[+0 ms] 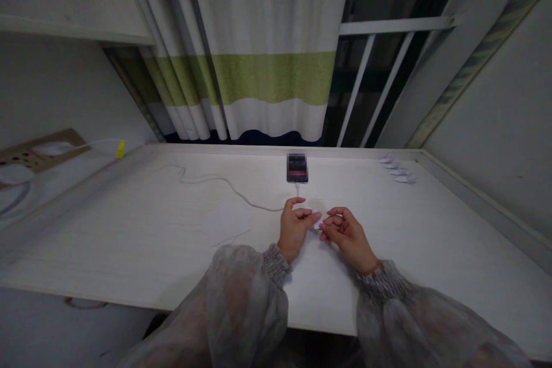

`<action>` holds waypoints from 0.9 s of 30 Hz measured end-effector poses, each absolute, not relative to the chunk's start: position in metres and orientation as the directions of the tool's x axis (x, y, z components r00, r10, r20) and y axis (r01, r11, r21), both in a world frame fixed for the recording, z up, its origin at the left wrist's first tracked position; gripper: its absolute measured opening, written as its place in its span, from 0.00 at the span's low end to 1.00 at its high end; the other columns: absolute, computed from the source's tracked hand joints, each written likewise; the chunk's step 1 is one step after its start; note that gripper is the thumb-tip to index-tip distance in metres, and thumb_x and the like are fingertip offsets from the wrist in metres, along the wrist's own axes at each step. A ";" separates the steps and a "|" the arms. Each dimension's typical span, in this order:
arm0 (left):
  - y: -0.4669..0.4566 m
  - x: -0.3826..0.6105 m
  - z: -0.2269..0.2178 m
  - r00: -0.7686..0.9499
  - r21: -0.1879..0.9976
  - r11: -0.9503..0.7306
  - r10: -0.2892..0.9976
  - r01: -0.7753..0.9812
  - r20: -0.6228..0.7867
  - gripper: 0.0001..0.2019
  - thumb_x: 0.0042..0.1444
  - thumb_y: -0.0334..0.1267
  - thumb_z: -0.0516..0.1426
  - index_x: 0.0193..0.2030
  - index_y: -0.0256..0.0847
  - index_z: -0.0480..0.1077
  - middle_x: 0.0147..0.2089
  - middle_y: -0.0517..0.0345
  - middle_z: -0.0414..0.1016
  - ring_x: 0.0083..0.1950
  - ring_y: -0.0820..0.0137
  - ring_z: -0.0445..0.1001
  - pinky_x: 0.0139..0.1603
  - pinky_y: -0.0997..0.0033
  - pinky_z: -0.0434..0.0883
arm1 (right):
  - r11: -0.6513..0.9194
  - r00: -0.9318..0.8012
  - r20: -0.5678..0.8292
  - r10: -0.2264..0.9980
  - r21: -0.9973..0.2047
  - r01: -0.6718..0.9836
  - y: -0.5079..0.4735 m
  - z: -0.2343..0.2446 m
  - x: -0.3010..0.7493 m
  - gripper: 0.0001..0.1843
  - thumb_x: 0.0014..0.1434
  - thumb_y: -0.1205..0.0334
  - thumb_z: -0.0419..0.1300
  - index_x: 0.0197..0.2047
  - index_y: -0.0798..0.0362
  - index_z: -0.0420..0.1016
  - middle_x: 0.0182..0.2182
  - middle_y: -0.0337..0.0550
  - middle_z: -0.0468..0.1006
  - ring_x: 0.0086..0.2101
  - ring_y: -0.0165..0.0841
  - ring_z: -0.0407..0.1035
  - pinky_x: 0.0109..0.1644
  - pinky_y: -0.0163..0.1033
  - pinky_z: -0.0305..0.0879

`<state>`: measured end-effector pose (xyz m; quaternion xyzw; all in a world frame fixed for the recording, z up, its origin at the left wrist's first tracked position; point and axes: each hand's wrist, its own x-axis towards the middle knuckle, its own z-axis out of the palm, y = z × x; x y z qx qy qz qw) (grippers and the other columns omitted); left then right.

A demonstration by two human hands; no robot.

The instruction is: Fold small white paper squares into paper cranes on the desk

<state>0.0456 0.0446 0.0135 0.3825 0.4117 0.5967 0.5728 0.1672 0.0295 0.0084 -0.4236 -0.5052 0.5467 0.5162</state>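
Note:
Near the middle of the white desk, my left hand (pixel 295 230) pinches a small folded piece of white paper (pixel 316 219) between thumb and fingers. My right hand (pixel 347 236) grips the lower right edge of the same paper with its fingertips. Parts of the paper are hidden behind the fingers, so its full shape does not show. Flat on the desk to the left of my hands are white paper sheets (pixel 226 223). Several small folded white paper pieces (pixel 399 171) lie in a row at the back right.
A phone (pixel 297 168) stands at the back of the desk (pixel 142 241), with a white cable (pixel 228 182) running left from it. A power strip (pixel 47 152) is at the far left. Behind hangs a striped curtain (pixel 276 77), beside white window bars (pixel 366 69).

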 end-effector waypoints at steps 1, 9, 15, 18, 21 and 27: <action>0.045 0.046 0.014 -0.056 0.928 -0.007 0.998 -0.372 -0.015 0.26 0.33 0.34 0.64 0.39 0.39 0.56 0.21 0.67 0.70 0.21 0.78 0.67 0.27 0.78 0.62 | 0.038 -0.116 0.054 0.992 -0.990 -0.135 0.030 0.009 0.167 0.20 0.43 0.58 0.64 0.35 0.50 0.58 0.22 0.31 0.70 0.20 0.26 0.67 0.25 0.34 0.63; 0.044 0.047 0.014 -0.051 0.927 -0.004 0.999 -0.375 -0.017 0.26 0.34 0.36 0.64 0.39 0.39 0.56 0.21 0.67 0.69 0.20 0.78 0.66 0.25 0.78 0.62 | 0.024 -0.157 0.040 0.987 -0.994 -0.108 0.032 0.009 0.163 0.23 0.42 0.56 0.64 0.37 0.49 0.56 0.20 0.29 0.69 0.22 0.29 0.69 0.26 0.35 0.65; 0.045 0.047 0.013 -0.044 0.928 0.008 0.999 -0.372 -0.027 0.26 0.33 0.35 0.65 0.39 0.39 0.56 0.21 0.66 0.70 0.21 0.78 0.66 0.26 0.78 0.62 | 0.049 -0.139 0.062 0.988 -0.994 -0.099 0.032 0.012 0.163 0.24 0.41 0.57 0.64 0.35 0.49 0.53 0.18 0.26 0.66 0.16 0.25 0.65 0.21 0.32 0.61; 0.046 0.046 0.013 -0.056 0.932 0.005 0.998 -0.363 -0.027 0.26 0.33 0.36 0.65 0.39 0.39 0.56 0.21 0.66 0.70 0.21 0.78 0.66 0.25 0.78 0.62 | 0.040 -0.138 0.055 0.989 -0.993 -0.107 0.032 0.011 0.162 0.25 0.40 0.56 0.65 0.35 0.49 0.53 0.18 0.27 0.67 0.17 0.27 0.66 0.21 0.33 0.62; 0.047 0.046 0.012 -0.062 0.932 -0.004 0.998 -0.362 -0.019 0.25 0.35 0.36 0.64 0.39 0.39 0.56 0.20 0.67 0.69 0.21 0.78 0.67 0.25 0.78 0.62 | 0.039 -0.129 0.055 0.990 -0.991 -0.124 0.032 0.009 0.161 0.25 0.40 0.55 0.65 0.37 0.49 0.55 0.19 0.29 0.69 0.20 0.29 0.69 0.24 0.34 0.64; 0.048 0.046 0.013 -0.028 0.922 -0.001 1.000 -0.386 -0.011 0.26 0.35 0.36 0.64 0.40 0.39 0.56 0.22 0.67 0.69 0.21 0.78 0.67 0.26 0.77 0.62 | 0.062 -0.107 0.080 0.991 -0.985 -0.160 0.034 0.007 0.161 0.22 0.40 0.56 0.65 0.35 0.49 0.57 0.18 0.29 0.69 0.17 0.27 0.66 0.21 0.32 0.60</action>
